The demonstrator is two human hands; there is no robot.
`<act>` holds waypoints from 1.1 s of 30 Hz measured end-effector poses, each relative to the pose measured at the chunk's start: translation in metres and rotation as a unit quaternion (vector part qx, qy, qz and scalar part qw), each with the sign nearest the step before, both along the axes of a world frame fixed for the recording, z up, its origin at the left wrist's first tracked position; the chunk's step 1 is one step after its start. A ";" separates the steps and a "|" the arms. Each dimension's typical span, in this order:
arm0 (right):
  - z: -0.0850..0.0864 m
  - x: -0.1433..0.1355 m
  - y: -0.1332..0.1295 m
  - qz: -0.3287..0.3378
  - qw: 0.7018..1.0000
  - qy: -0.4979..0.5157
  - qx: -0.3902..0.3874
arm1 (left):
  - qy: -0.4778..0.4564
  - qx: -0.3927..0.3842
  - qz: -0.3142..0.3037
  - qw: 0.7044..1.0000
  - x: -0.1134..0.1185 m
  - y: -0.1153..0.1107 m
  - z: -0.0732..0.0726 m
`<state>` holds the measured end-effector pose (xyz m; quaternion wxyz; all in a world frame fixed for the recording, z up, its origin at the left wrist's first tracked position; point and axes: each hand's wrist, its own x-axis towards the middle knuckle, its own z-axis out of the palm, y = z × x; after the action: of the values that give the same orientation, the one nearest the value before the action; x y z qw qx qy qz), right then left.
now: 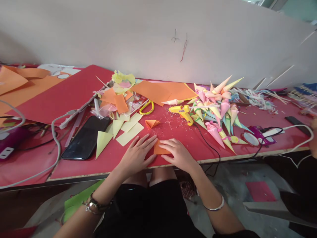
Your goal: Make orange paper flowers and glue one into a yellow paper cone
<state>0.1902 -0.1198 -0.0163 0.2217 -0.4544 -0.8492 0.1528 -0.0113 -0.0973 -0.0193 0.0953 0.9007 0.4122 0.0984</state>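
Note:
A small piece of orange paper (158, 149) lies flat on the red table near its front edge. My left hand (138, 152) rests at the paper's left side, fingers stretched out. From the right, my right hand (177, 152) lies over the paper with its fingers extended, covering part of it. Just beyond my hands sits a folded orange paper piece (152, 123). Pale yellow paper strips (130, 134) lie to the left of it. A yellow glue gun (182, 113) is on its side farther right, its black cord running to the table edge.
A black phone (86, 138) lies on the left. Yellow-handled scissors (147, 107) sit behind the strips. Many paper cones (218, 112) are heaped at right, beside a roll of tape (250, 138) and a purple power strip (264, 136). Another person's hand (314, 137) shows at the far right.

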 end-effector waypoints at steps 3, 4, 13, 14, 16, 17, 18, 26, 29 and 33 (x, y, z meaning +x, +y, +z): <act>0.004 -0.007 -0.007 -0.023 0.999 -0.034 0.003 | -0.041 -0.007 -0.024 0.999 -0.001 0.000 0.002; 0.006 -0.010 -0.009 -0.032 0.998 -0.047 0.001 | -0.052 -0.011 -0.027 0.998 -0.001 0.000 0.002; 0.011 -0.017 -0.015 -0.041 0.998 -0.057 0.007 | -0.019 0.084 -0.040 0.995 0.002 -0.011 0.008; 0.011 -0.015 -0.013 -0.033 0.999 -0.040 -0.003 | -0.010 0.097 -0.038 0.994 0.002 -0.013 0.009; 0.010 -0.010 -0.008 -0.013 0.999 0.006 -0.030 | 0.009 0.106 -0.028 0.994 0.002 -0.015 0.010; 0.009 -0.008 -0.005 -0.002 0.998 0.034 -0.043 | 0.012 0.103 -0.018 0.994 0.002 -0.015 0.011; 0.007 -0.007 -0.002 0.005 0.997 0.063 -0.054 | 0.009 0.097 -0.007 0.995 0.002 -0.016 0.010; -0.005 -0.014 0.006 -0.077 0.988 0.119 -0.058 | -0.104 0.018 0.098 0.990 0.006 -0.016 -0.003; -0.006 -0.017 0.004 -0.109 0.986 0.119 -0.046 | -0.108 0.007 0.120 0.987 0.007 -0.017 -0.004; -0.008 -0.018 0.004 -0.134 0.986 0.091 -0.031 | -0.101 -0.023 0.136 0.985 0.009 -0.016 -0.001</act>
<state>0.1720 -0.1156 -0.0243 0.3021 -0.5552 -0.7516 0.1888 -0.0025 -0.1138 -0.0206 0.1428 0.8192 0.5213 0.1915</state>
